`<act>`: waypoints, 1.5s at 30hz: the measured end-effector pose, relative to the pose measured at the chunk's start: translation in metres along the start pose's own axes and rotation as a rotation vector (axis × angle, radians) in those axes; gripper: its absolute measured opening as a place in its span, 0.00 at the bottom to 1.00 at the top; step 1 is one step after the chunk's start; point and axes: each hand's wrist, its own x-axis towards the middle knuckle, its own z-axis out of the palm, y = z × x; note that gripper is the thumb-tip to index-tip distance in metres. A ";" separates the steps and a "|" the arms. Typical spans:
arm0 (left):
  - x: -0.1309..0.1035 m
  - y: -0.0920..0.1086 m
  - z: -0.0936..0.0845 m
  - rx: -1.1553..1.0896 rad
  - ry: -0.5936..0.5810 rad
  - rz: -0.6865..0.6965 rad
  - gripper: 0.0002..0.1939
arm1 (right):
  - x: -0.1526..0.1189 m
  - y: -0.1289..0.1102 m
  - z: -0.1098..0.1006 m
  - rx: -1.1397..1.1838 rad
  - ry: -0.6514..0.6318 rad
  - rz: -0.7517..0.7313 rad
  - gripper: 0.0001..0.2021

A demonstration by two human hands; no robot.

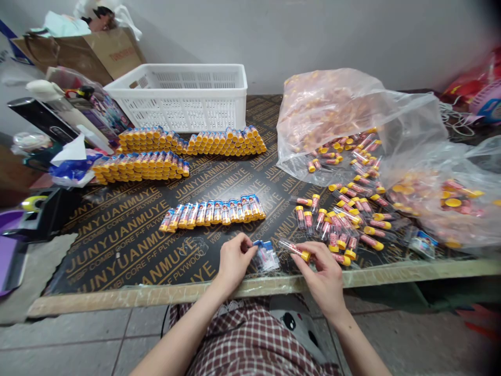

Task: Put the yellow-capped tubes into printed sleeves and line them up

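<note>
In my left hand (236, 261), thumb and fingers pinch the edge of a small clear plastic sleeve with blue print (266, 256), close to the table's front edge. My right hand (321, 271) grips a clear tube with a yellow cap (294, 249) by its capped end, its clear end pointing left toward the sleeve. Tube and sleeve are apart. Beyond my hands lies a row of tubes in printed sleeves (213, 212). To the right of my right hand, a loose heap of unsleeved capped tubes (344, 224) with pinkish contents spreads over the table.
Stacked sleeved tubes (156, 166) stand at the back left, before a white plastic basket (176, 107). Large clear bags of tubes (329, 104) fill the back right. More printed sleeves (423, 243) lie near the right front edge. Bottles (47, 122) and a black tape dispenser (39, 216) are left.
</note>
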 end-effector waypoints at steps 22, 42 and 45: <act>0.008 0.017 -0.009 -0.962 0.105 -0.506 0.18 | -0.016 -0.019 0.013 0.055 0.046 -0.156 0.17; -0.015 0.035 -0.006 -0.935 -0.373 -0.465 0.19 | -0.003 -0.015 0.018 0.101 -0.230 -0.293 0.39; -0.020 0.036 -0.003 -0.912 -0.408 -0.477 0.19 | 0.001 -0.014 0.015 0.220 -0.345 -0.278 0.42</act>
